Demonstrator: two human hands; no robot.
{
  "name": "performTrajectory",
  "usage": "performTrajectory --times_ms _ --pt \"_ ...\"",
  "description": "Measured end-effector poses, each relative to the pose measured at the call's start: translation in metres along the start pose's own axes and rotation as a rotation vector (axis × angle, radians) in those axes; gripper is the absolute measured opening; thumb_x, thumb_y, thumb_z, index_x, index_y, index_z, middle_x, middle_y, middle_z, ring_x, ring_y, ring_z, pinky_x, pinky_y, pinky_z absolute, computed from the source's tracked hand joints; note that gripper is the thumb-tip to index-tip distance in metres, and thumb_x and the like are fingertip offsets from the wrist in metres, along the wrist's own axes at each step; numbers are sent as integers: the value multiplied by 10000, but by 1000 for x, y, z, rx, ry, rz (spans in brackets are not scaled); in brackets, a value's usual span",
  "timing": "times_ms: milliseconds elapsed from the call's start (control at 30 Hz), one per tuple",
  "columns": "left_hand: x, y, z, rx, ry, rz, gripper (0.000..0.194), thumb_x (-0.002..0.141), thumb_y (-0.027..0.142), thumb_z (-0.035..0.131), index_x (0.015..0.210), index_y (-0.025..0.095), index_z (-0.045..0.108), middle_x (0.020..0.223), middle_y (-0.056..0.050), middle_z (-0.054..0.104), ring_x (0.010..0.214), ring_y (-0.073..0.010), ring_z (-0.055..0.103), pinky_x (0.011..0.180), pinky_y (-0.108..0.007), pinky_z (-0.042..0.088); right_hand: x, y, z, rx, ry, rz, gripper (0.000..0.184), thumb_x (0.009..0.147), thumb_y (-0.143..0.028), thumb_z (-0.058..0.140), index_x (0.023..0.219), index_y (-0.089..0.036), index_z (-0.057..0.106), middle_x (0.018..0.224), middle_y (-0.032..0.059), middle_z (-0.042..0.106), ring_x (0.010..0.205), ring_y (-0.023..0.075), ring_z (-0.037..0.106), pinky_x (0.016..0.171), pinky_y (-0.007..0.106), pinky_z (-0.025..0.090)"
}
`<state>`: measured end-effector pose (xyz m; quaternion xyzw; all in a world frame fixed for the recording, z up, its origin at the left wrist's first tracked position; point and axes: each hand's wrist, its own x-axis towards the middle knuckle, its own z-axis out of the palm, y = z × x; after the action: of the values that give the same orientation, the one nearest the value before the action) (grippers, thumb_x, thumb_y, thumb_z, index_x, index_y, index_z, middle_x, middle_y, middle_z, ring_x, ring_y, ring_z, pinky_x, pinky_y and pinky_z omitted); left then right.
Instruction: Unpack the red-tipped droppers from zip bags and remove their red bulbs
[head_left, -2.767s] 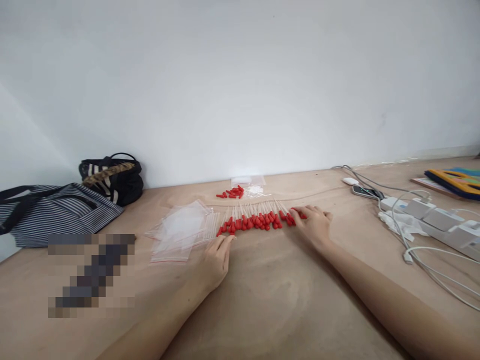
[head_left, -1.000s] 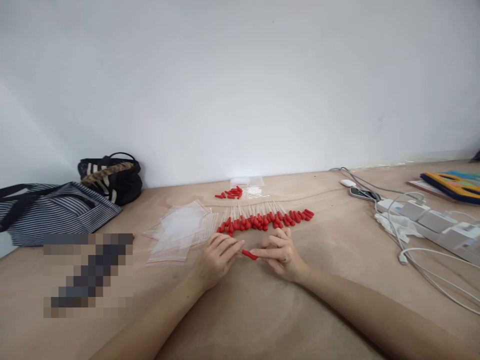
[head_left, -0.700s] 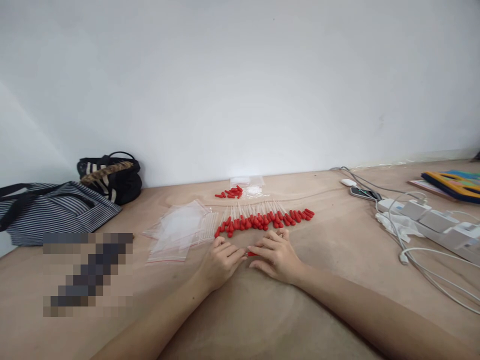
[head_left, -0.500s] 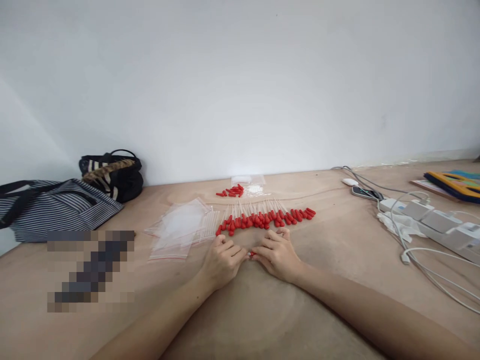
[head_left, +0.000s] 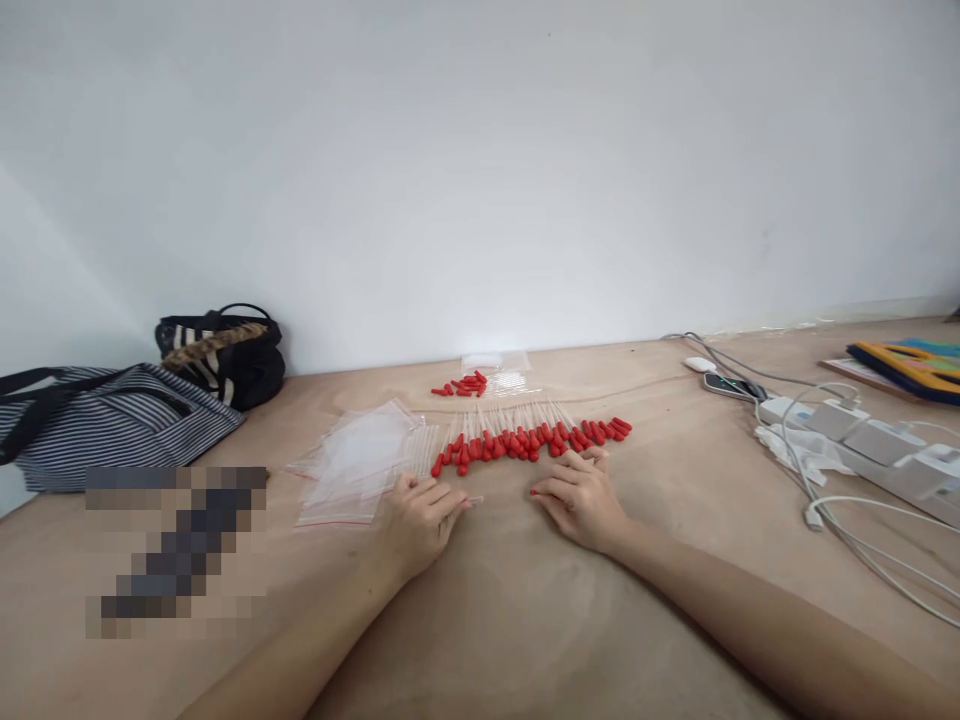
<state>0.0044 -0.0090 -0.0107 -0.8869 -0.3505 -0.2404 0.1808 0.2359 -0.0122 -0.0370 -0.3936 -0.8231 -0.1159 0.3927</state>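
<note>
Your bare left hand (head_left: 421, 522), your bare right hand (head_left: 583, 500), long bare forearms (head_left: 720, 590), a small dark spot (head_left: 370, 591) on the left one

Worktop (head_left: 525, 630), left: striped bag (head_left: 135, 430); black bag (head_left: 259, 365), behind it. Right: power strip (head_left: 889, 446); crumpled tissue (head_left: 806, 455), beside it; white cable (head_left: 814, 516); dark device (head_left: 727, 385); yellow-and-navy item (head_left: 896, 374).

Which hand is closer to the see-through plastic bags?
Left. The left hand is just to the right of the clear plastic bags; the right hand is much farther right of them, on the near side of the red bulbs.
</note>
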Motion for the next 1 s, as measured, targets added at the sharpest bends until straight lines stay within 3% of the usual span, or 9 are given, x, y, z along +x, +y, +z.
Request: performTrajectory --times_ms 133,233,367,433,533,667,1000 --pt "-5 -7 5 -84 11 -134 234 882 236 368 817 193 589 711 -9 640 677 -142 570 633 -289 342 3 7 -6 38 72 101 160 810 -317 520 751 -255 655 687 -10 630 694 132 475 753 344 232" --pt "-4 -20 8 -190 27 -376 264 869 202 322 935 168 575 865 -51 643 811 -163 591 709 -288 428 7 24 -10 34 123 307 203 816 -357 498 784 -245 664 727 11 630 706 139 513 733 318 290" --pt "2 -51 3 -194 -159 -817 311 799 160 360 1015 120 580 988 -80 634 925 -172 588 781 -268 456 7 65 -17 124 121 617 255 797 -355 467 811 -181 654 769 44 616 669 134 546 652 258 390" --pt "8 -66 -1 -174 -219 -921 320 778 166 394 1026 114 589 982 -82 648 888 -173 609 757 -253 463 5 84 -21 85 78 768 244 775 -321 465 793 -165 651 798 56 621 660 132 558 628 242 410" --pt "18 -80 -2 -153 -256 -982 298 748 191 458 994 135 617 881 -67 685 825 -183 634 729 -249 466 1 102 -28 -22 -31 883 188 725 -231 486 781 -160 650 782 57 642 662 135 573 624 231 413" --pt "32 -83 4 -102 -288 -1017 279 708 196 512 951 142 638 859 -76 694 891 -227 617 769 -285 447 -4 110 -30 -83 -64 919 173 679 -156 495 775 -155 639 734 58 653 654 143 578 606 232 401" --pt "39 -86 21 -4 -278 -948 204 709 236 537 862 144 633 770 -77 677 833 -258 616 716 -316 451 -7 114 -25 -149 -88 925 162 719 -246 512 779 -160 635 744 64 644 682 157 566 583 242 365"
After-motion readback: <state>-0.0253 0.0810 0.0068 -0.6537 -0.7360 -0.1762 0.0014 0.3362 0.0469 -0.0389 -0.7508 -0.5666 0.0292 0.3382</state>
